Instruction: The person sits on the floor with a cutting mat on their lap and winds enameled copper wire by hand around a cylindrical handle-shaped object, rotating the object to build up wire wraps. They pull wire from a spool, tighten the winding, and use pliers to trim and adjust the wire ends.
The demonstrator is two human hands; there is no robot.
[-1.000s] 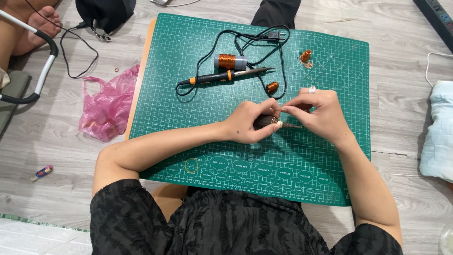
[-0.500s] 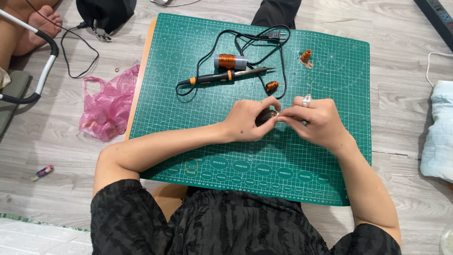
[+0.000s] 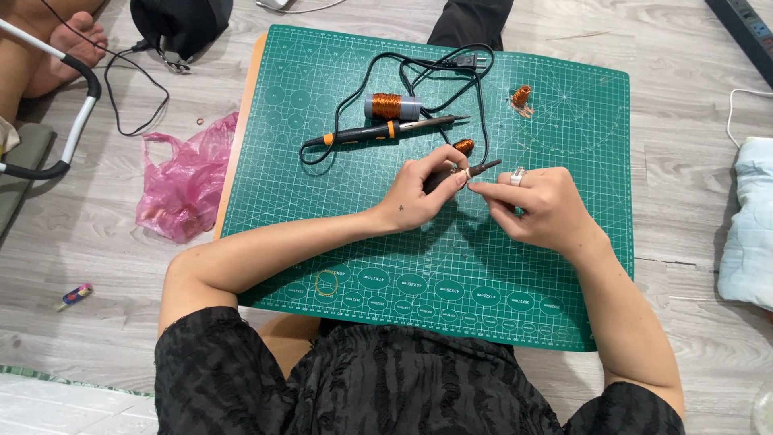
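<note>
The left hand (image 3: 423,193) is pinching a thin dark pointed tool (image 3: 475,171) over the green cutting mat (image 3: 564,266), the right hand (image 3: 535,205) is closing its fingertips on something tiny at its tip, likely fine, light, kink-prone wire best gripped close

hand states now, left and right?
Left hand: closed, holding a dark pointed tool.
Right hand: fingers pinched together at the tool's tip; what they pinch is too small to tell.

Green mat (image 3: 338,121) with a pale grid and circles. Copper-orange wire on a grey spool (image 3: 392,106). Black iron (image 3: 378,131) with orange bands, black cord (image 3: 419,68). Pink bag (image 3: 187,181). Grey wood-grain floor (image 3: 684,121). Black textured shirt (image 3: 378,383).
</note>
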